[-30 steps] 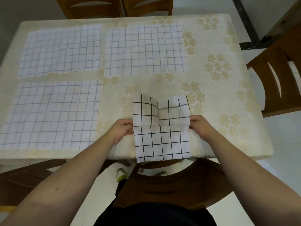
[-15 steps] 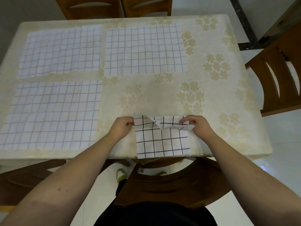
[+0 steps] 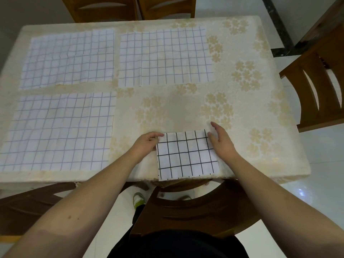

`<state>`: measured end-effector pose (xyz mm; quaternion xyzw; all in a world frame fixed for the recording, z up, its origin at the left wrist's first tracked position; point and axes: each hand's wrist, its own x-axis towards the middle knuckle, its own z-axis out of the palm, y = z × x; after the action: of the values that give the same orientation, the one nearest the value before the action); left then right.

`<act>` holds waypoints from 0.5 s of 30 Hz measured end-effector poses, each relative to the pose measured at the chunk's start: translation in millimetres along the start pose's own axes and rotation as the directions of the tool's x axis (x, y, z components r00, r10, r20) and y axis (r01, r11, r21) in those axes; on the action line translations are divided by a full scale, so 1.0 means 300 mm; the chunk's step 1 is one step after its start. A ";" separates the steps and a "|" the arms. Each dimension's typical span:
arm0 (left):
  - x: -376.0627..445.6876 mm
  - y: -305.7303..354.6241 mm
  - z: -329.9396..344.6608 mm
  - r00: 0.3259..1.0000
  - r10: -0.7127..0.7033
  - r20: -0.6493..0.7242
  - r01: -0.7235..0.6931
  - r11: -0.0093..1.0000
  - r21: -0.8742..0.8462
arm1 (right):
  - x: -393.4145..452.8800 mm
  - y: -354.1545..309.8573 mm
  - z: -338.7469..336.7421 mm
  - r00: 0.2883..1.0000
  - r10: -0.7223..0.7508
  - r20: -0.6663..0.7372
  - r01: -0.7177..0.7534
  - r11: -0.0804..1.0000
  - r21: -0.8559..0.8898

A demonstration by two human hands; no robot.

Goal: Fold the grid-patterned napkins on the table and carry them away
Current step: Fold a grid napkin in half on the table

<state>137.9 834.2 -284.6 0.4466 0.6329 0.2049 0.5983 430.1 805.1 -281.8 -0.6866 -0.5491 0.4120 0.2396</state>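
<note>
A folded white napkin with a bold black grid [image 3: 187,155] lies at the table's near edge, its lower edge hanging just over the rim. My left hand [image 3: 145,144] pinches its top left corner. My right hand [image 3: 220,140] rests flat with spread fingers on its right edge. Three unfolded grid napkins lie flat: one at near left [image 3: 55,131], one at far left [image 3: 68,58], one at far centre [image 3: 163,56].
The table [image 3: 251,108] wears a cream floral cloth. Wooden chairs stand around it: one right below me [image 3: 195,207], one at the right [image 3: 320,84], two at the far side [image 3: 130,8], one at near left [image 3: 24,207]. White tiled floor surrounds.
The upper half of the black-grid napkin was folded down toward me and now lies flat. My right hand let go and opened flat on the right edge.
</note>
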 end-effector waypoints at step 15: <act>-0.122 -0.073 0.124 0.943 -0.332 -0.005 0.329 0.936 -0.121 | -0.120 0.040 0.303 0.919 -0.148 0.366 0.359 0.701 -0.616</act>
<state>161.7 783.0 -288.3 0.2951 0.6933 0.1441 0.6415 359.5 756.4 -329.9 -0.5751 -0.7791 0.2442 -0.0521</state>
